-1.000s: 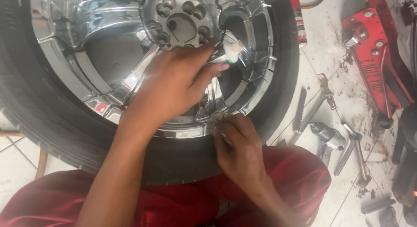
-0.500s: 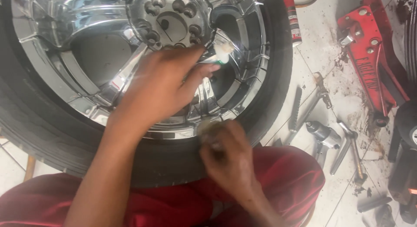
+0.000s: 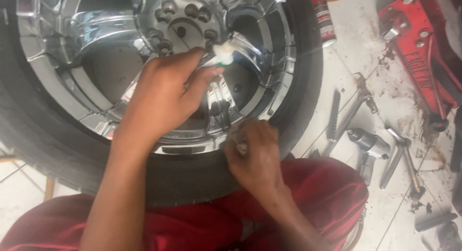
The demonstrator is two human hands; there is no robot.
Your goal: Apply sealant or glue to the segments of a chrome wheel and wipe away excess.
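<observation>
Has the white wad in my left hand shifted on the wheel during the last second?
Cannot tell. The white wad in the left hand sits beside the lug holes as before; the head camera itself moved.

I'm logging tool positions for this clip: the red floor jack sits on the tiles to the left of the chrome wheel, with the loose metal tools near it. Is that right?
Not quite. The head view shows the red floor jack on the tiles to the right of the chrome wheel, at the upper right of the picture, not to the left. The loose metal tools do lie near it, on the same side.
</observation>
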